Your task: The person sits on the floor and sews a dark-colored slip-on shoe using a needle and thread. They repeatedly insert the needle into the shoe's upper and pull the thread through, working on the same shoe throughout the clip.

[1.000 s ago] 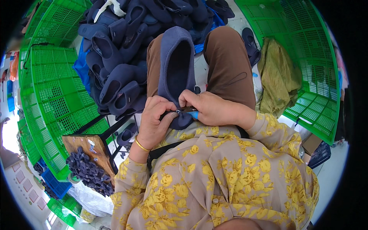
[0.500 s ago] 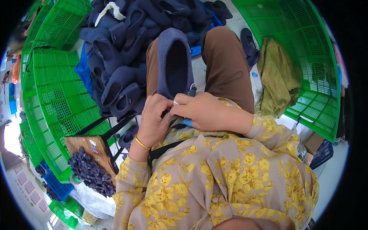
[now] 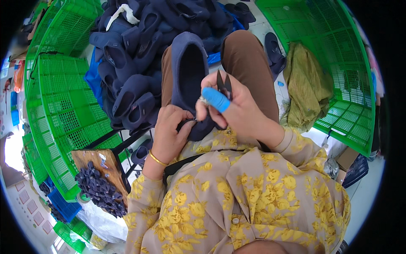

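Observation:
A navy slipper-like shoe (image 3: 190,76) lies along my left thigh, its opening up and its heel end toward my body. My left hand (image 3: 165,131) is closed on the heel end, thumb and fingers pinching the edge. Just right of the shoe, my right hand (image 3: 241,108) is raised with small thread snips (image 3: 224,82) in it, the dark blades apart and pointing away from me. Blue tape (image 3: 215,99) wraps that thumb. Its thumb and forefinger come together on something pale, too small to make out.
A large heap of navy shoes (image 3: 141,46) lies ahead on blue sheeting, with a white strip (image 3: 122,15) on top. Green plastic crates (image 3: 63,106) stand at both sides. Small dark pieces cover a wooden board (image 3: 114,163) at left. An olive cloth (image 3: 306,89) hangs at right.
My right hand has lifted away from the shoe's heel, up and to the right, turning so the snips' blades show. My left hand stays at the heel.

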A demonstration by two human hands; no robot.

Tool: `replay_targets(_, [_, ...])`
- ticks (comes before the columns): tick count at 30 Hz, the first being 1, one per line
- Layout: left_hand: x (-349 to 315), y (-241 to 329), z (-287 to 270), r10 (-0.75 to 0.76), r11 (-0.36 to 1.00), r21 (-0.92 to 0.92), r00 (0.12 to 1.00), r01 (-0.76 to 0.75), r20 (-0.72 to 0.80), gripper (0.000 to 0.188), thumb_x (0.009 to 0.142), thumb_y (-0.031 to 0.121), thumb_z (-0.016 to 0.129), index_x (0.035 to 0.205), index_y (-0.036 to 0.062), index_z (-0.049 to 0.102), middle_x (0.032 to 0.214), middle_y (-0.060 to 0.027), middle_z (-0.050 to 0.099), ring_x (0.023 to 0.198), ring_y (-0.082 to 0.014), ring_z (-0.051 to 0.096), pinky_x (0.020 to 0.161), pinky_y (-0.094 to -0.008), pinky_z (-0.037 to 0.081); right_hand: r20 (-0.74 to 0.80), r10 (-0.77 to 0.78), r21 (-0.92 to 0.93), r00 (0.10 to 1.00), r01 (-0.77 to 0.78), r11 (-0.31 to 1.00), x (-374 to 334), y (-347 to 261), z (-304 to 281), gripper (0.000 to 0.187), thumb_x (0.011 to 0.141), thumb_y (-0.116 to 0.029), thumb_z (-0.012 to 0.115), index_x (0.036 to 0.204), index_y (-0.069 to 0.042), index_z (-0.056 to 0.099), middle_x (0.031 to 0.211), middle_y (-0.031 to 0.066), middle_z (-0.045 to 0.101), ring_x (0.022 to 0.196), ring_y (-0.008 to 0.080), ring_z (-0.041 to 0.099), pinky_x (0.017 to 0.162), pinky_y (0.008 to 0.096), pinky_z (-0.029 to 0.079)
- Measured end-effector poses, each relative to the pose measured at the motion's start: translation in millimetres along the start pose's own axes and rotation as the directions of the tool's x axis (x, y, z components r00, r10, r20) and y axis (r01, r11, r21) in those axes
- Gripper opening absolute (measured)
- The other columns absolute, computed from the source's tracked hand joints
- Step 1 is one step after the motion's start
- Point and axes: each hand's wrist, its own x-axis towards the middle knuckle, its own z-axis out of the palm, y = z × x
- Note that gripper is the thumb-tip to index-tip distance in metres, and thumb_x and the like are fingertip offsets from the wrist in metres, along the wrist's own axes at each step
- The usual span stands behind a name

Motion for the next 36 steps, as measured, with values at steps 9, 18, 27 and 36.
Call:
replay_targets(9, [-22, 2, 10, 0.044, 0.999, 0.032, 0.982, -0.039, -0.181, 0.024, 0.071, -0.001, 0.075, 0.092, 0.006, 0.066, 0.092, -0.0077, 0.059, 0.088, -0.027, 0.054, 0.075, -0.0344, 0.044, 0.013, 0.117, -0.524, 0.993, -0.092, 0.847, -21, 33, -13, 0.011, 0.091, -0.01, 0.064, 0.1, -0.004, 0.064, 0.076, 0.0085, 0.062, 0.068, 0.0142, 0.055, 0.064, 0.0286, 0.046])
replay_targets(18, [-23, -1, 10, 0.029, 1.0, 0.013, 0.98, -0.027, -0.196, 0.023, 0.071, -0.002, 0.076, 0.09, 0.0062, 0.067, 0.092, -0.0068, 0.059, 0.088, -0.0254, 0.055, 0.075, -0.0329, 0.044, 0.034, 0.103, -0.623, 0.994, -0.06, 0.78, -18, 31, -10, 0.013, 0.086, -0.009, 0.062, 0.096, -0.004, 0.068, 0.082, 0.0209, 0.066, 0.072, 0.0362, 0.064, 0.064, 0.0392, 0.05])
replay_targets(27, [-22, -3, 10, 0.011, 1.0, 0.009, 0.982, -0.009, -0.187, 0.022, 0.071, -0.002, 0.076, 0.09, 0.0061, 0.068, 0.092, -0.0072, 0.059, 0.088, -0.0252, 0.055, 0.075, -0.0327, 0.045, 0.092, 0.05, -0.739, 0.994, 0.034, 0.672, -8, 36, -7, 0.024, 0.075, -0.002, 0.058, 0.096, -0.003, 0.069, 0.085, 0.021, 0.067, 0.079, 0.0389, 0.065, 0.072, 0.0455, 0.051])
replay_targets(36, [-24, -6, 11, -0.036, 0.998, -0.056, 0.979, 0.025, -0.2, 0.021, 0.071, -0.002, 0.077, 0.088, 0.0062, 0.069, 0.089, -0.0064, 0.06, 0.085, -0.0235, 0.056, 0.072, -0.0316, 0.046, 0.142, 0.066, -0.815, 0.988, 0.079, 0.573, -5, 37, -11, 0.034, 0.073, 0.006, 0.053, 0.1, -0.007, 0.069, 0.084, 0.0167, 0.067, 0.08, 0.0359, 0.066, 0.069, 0.0423, 0.051])
